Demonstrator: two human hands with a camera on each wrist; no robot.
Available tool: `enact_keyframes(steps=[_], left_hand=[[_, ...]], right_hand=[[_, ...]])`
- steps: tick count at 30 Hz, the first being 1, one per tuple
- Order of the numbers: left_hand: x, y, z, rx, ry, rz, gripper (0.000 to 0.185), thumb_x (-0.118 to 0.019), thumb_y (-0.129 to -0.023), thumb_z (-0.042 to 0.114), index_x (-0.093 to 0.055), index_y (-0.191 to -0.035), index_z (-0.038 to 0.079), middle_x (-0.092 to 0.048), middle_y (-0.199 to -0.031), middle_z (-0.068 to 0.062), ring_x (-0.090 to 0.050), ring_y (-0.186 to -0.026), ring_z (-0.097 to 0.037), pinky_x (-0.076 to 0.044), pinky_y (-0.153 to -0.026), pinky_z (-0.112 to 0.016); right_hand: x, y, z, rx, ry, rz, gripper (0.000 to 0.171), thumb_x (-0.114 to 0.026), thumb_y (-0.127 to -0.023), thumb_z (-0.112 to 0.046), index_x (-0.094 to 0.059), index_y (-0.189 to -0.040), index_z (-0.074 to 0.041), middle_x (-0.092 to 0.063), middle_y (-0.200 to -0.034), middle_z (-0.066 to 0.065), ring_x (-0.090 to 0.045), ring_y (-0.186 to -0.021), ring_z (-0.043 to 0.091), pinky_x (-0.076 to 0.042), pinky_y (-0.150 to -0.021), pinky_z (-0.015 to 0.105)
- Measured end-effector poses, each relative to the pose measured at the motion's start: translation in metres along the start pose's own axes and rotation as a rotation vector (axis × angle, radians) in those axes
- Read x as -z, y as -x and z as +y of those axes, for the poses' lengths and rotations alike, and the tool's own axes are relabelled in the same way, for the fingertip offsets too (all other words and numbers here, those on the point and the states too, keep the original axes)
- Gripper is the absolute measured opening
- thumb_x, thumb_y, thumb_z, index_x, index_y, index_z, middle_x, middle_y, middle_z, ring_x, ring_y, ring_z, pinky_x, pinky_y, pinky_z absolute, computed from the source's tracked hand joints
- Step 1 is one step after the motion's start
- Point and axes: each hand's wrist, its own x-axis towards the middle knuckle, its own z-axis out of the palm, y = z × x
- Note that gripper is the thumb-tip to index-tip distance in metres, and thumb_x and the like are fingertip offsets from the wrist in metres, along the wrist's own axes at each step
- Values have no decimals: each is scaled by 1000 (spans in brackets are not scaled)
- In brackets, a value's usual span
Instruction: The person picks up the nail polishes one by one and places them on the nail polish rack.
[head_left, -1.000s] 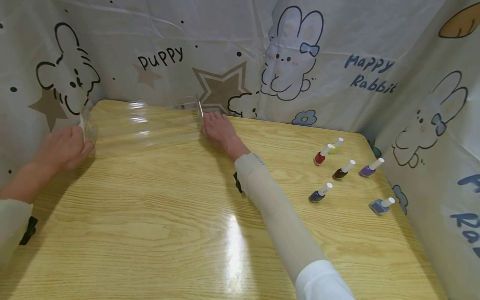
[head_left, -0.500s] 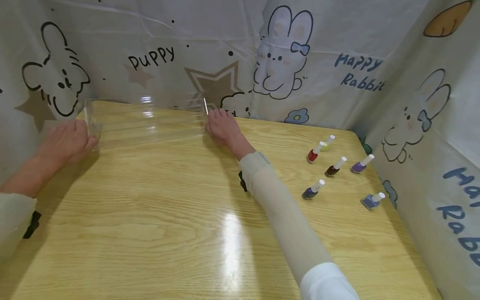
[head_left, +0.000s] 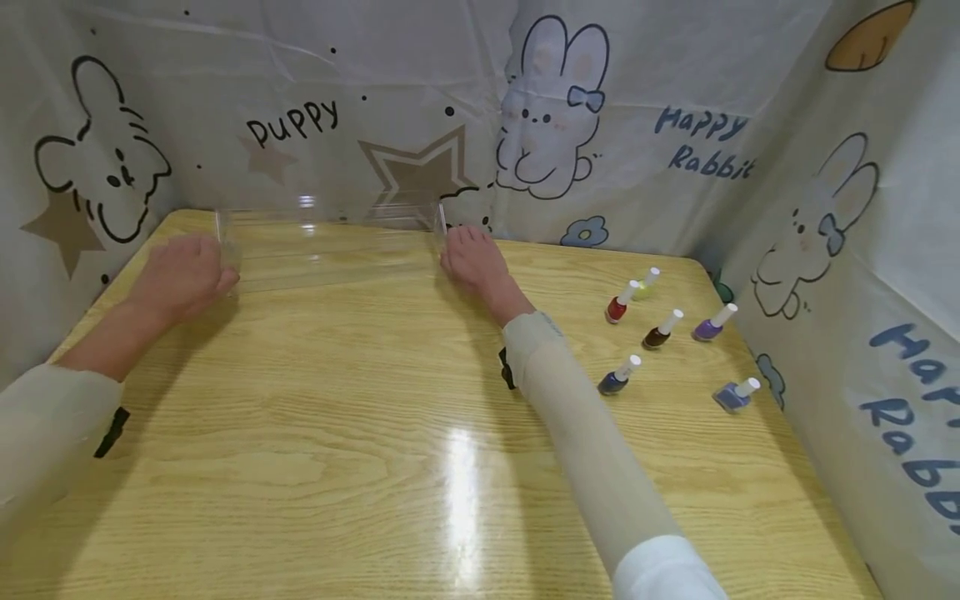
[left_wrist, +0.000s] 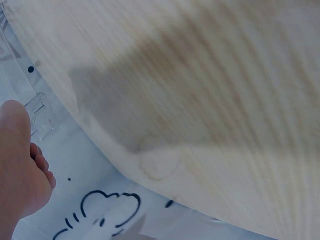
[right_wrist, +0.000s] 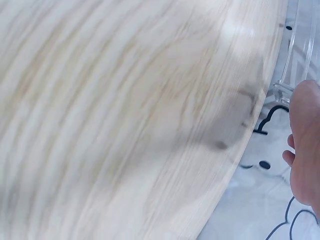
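Clear plastic rack [head_left: 337, 250], see-through and shiny, at the far left of the table [head_left: 337, 442], and look at that line: its long axis runs left to right, nearly level with the table's back edge! Long straight ledges stripe it from side to side, an upright flat panel closes each end, and white glare flashes off the upper ledges. On the left, the left hand [head_left: 180, 275] has its fingers curled, pinching that end panel; over on the right, the right hand [head_left: 474, 258] grips the opposite one the same way. Whether the base touches the wood, I can't tell. Underneath, it's smooth yellow grain with a glossy streak; behind, a creased pale cloth [head_left: 420, 75] with printed animals and stars. And out right, well apart, six nail polish bottles [head_left: 657, 337], glassy, coloured, with slim white caps, standing in a loose cluster!
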Motion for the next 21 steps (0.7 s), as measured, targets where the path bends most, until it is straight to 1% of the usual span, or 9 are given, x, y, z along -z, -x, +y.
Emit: enact_keyframes(steps=[5, 9, 14, 16, 18, 21], left_hand=[[-5, -11, 10, -67, -14, 39, 24, -44, -93, 14, -35, -74, 4, -37, -68, -12, -39, -59, -31, -32, -54, -46], [-8, -18, 19, -103, -9, 68, 24, -45, -93, 13, -34, -73, 4, -35, -68, -11, -38, -59, -31, -32, -53, -46], [-12, -27, 30, -123, -5, 100, 24, -46, -91, 13, -34, -71, 4, -37, -66, -13, -39, -58, -32, -33, -52, -47], [-14, -30, 32, -130, -7, 104, 24, -46, -91, 13, -35, -71, 4, -37, -66, -13, -40, -57, -33, -33, -51, -48], [-16, -33, 35, -136, -9, 105, 24, -46, -91, 13, -36, -71, 3, -37, -65, -13, -40, -56, -33, -32, -50, -47], [-18, -37, 38, -128, -1, 87, 25, -45, -92, 13, -35, -72, 4, -36, -65, -12, -38, -56, -31, -30, -50, -44]], right_hand=[[-1, 11, 13, -20, -4, 11, 30, -27, -108, -28, -42, -111, -2, -46, -107, 13, -44, -106, 31, -35, -92, 40], [1, 18, 23, -27, 13, 30, 28, -29, -108, -26, -42, -111, -1, -46, -104, 13, -43, -103, 30, -35, -92, 40], [4, 26, 34, -41, 5, 26, 24, -33, -108, -24, -42, -110, -1, -46, -102, 13, -43, -98, 29, -35, -90, 39], [6, 29, 37, -53, 6, 19, 25, -32, -108, -24, -41, -111, -2, -45, -102, 12, -42, -98, 28, -35, -90, 39], [8, 32, 40, -61, 14, 11, 26, -30, -108, -25, -41, -112, -2, -44, -102, 12, -42, -97, 28, -35, -89, 39], [10, 36, 44, -76, 24, 7, 27, -29, -108, -26, -41, -112, -2, -44, -102, 12, -41, -98, 28, -35, -88, 39]])
